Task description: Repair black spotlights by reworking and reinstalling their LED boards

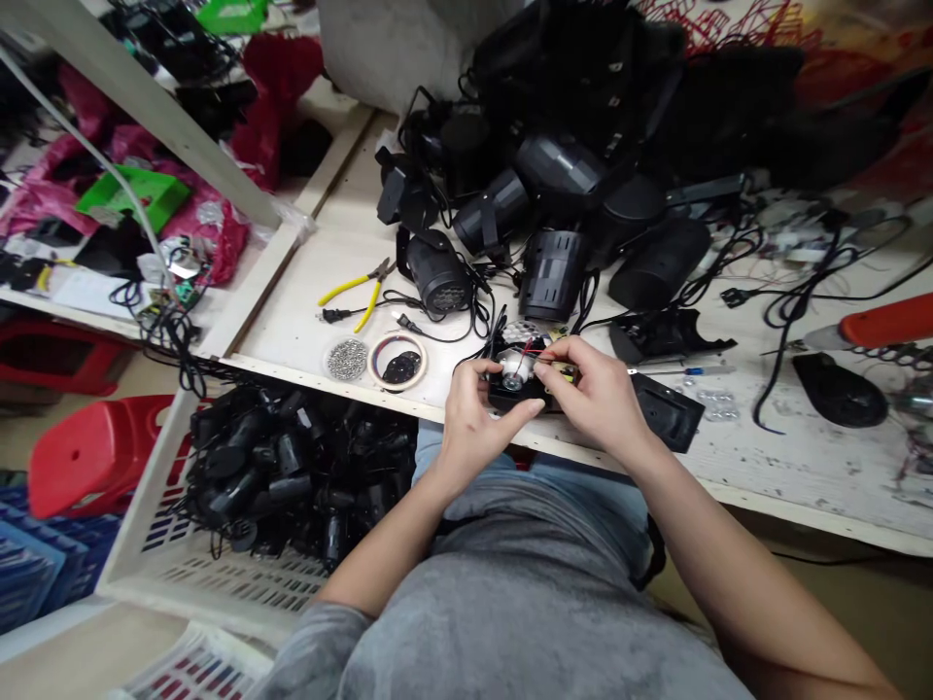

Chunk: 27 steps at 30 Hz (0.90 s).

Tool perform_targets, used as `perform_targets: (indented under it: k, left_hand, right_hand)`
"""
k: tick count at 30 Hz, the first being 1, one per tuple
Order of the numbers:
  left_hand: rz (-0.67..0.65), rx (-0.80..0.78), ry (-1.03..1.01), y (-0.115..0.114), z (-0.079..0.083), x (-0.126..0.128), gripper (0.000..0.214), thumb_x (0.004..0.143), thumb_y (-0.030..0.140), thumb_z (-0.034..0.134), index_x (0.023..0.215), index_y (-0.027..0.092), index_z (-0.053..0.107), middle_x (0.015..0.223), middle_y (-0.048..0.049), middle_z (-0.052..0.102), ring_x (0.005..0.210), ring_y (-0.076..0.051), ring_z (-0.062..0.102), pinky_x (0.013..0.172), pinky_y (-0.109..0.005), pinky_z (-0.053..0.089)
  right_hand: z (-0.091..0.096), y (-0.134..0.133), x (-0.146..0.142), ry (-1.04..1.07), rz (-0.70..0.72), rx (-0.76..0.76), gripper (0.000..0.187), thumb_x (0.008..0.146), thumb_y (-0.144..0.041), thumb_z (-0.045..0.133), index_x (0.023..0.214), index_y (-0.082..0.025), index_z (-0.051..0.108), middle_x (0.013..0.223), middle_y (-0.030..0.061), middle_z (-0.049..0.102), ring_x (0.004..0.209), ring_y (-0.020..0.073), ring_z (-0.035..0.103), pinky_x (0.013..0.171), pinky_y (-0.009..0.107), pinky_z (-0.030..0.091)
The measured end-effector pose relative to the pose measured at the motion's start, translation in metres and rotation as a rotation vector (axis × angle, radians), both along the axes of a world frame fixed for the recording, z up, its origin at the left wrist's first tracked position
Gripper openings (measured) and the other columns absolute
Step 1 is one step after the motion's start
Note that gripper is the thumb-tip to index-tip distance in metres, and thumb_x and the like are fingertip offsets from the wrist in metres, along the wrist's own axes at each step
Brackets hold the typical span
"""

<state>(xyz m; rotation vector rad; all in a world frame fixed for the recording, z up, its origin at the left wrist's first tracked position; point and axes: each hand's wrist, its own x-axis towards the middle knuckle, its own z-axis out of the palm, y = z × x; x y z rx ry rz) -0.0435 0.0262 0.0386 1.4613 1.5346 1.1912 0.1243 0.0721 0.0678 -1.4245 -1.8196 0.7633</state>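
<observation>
At the bench edge, a black housing (535, 397) lies between both hands, with a small white-and-silver motor-like part (516, 372) and thin red wires on it. My left hand (473, 418) grips the housing from the left, thumb along its near side. From the right, my right hand (598, 394) pinches at the white part and its wires; the exact thing between those fingertips is hidden. Some yellow parts show just beyond the right fingers. A flat black cover (667, 413) lies right of the right hand, and a curved black half shell (667, 333) is behind it.
Several black lamp housings (554, 272) with cables crowd the back. Yellow-handled cutters (357, 290), a dish of screws (347, 360) and a tape roll (377, 365) sit at left. An orange power screwdriver (889, 319) lies right. A white crate (146, 583) of black parts stands below.
</observation>
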Motion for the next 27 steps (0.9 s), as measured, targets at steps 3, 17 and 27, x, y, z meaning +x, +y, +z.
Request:
perform_targets:
  k: [3, 17, 27]
  left_hand:
    - [0.002, -0.051, -0.025, -0.001, 0.004, -0.001, 0.049, 0.074, 0.035, 0.085, 0.109, 0.021, 0.054, 0.104, -0.0049, 0.063, 0.09, -0.019, 0.063, 0.083, -0.033, 0.052]
    - [0.022, 0.051, 0.181, -0.011, 0.009, -0.001, 0.071, 0.064, 0.038, 0.091, 0.121, 0.022, 0.053, 0.119, -0.0083, 0.065, 0.111, -0.027, 0.066, 0.091, -0.041, 0.057]
    - [0.02, -0.08, 0.118, -0.021, 0.019, -0.009, 0.073, 0.063, 0.039, 0.091, 0.124, 0.019, 0.056, 0.117, -0.0098, 0.068, 0.111, -0.03, 0.067, 0.097, -0.047, 0.056]
  right_hand:
    - [0.001, 0.001, 0.001, -0.03, -0.003, -0.016, 0.007, 0.086, -0.026, 0.059, 0.084, -0.021, 0.063, 0.08, 0.0022, 0.071, 0.062, 0.0139, 0.056, 0.06, 0.026, 0.041]
    - [0.002, 0.0, -0.003, 0.038, 0.025, -0.04, 0.011, 0.083, -0.032, 0.063, 0.082, -0.022, 0.066, 0.079, 0.0019, 0.072, 0.064, 0.0153, 0.059, 0.061, 0.027, 0.043]
    - [-0.012, -0.008, 0.002, 0.181, -0.096, -0.159, 0.02, 0.077, -0.04, 0.069, 0.081, -0.02, 0.069, 0.078, 0.0013, 0.071, 0.061, 0.0131, 0.056, 0.057, 0.026, 0.04]
